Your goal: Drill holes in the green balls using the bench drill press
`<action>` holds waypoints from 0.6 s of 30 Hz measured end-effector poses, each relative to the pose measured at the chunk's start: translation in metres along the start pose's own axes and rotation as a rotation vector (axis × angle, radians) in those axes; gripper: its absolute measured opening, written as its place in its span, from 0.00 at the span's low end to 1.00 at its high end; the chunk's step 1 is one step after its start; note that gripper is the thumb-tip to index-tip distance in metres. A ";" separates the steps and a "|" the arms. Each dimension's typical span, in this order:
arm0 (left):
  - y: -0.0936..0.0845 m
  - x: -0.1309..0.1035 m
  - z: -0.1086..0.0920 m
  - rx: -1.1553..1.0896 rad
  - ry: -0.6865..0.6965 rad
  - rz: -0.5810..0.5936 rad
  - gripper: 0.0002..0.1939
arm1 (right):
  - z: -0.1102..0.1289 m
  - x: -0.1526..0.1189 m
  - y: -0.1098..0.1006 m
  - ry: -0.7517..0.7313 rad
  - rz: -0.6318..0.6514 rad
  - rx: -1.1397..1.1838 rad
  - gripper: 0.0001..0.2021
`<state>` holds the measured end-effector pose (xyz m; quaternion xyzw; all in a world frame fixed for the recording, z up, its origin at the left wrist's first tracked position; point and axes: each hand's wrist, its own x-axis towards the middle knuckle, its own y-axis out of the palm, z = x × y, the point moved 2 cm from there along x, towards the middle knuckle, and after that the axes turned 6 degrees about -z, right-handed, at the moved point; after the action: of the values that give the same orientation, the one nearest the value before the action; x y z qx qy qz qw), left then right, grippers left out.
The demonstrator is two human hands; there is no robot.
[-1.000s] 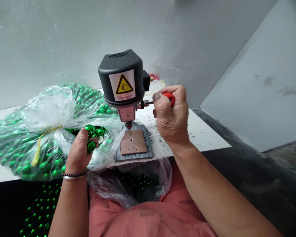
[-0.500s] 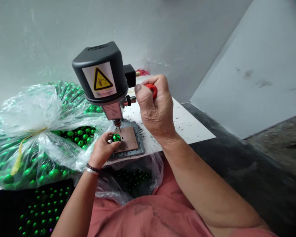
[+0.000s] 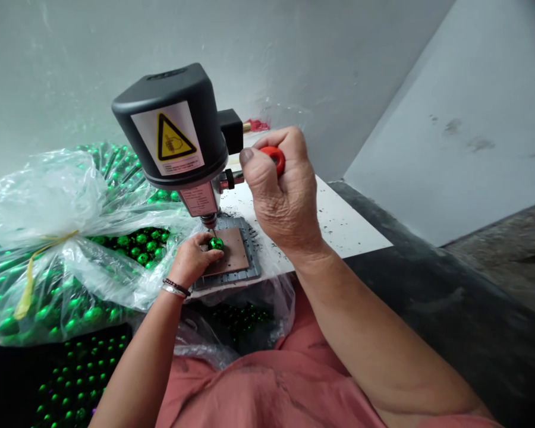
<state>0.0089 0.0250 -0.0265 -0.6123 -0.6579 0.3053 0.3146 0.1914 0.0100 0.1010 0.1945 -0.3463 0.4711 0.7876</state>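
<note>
A shiny green ball [image 3: 215,244] is pinched between the thumb and fingers of my left hand [image 3: 195,257]. It rests on the brown plate [image 3: 236,252] of a small drill press [image 3: 169,128]. Directly over the ball stands the thin drill bit [image 3: 214,232], its tip at or touching the ball's top; I cannot tell which. My right hand [image 3: 288,193] is wrapped round the red-ended feed handle [image 3: 274,157] at the press's right side. Part of the handle is hidden by the fingers.
Clear plastic bags [image 3: 49,190] full of green balls lie left of the press. Dark shavings are scattered on the white tabletop [image 3: 339,229]. Below its front edge an open plastic bag [image 3: 280,309] holds more balls. A dark tray [image 3: 78,380] of green balls sits lower left.
My left hand has moved the green ball slightly right and up, under the drill bit. The right hand keeps its grip on the handle. The view has shifted a little.
</note>
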 end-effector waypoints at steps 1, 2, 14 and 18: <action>0.000 0.000 -0.001 0.011 0.005 -0.009 0.21 | 0.000 0.000 0.000 0.001 -0.004 -0.001 0.11; 0.001 0.000 -0.001 0.026 0.007 -0.018 0.21 | 0.000 0.000 0.000 0.002 -0.007 0.000 0.11; 0.000 -0.002 -0.004 0.081 -0.014 -0.006 0.22 | 0.004 0.008 0.002 0.041 -0.002 0.067 0.12; 0.001 -0.002 -0.004 0.101 -0.025 -0.021 0.22 | 0.009 0.027 0.006 0.076 0.036 0.038 0.13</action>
<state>0.0127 0.0230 -0.0255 -0.5849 -0.6519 0.3423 0.3403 0.1913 0.0233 0.1270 0.1850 -0.3105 0.4986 0.7879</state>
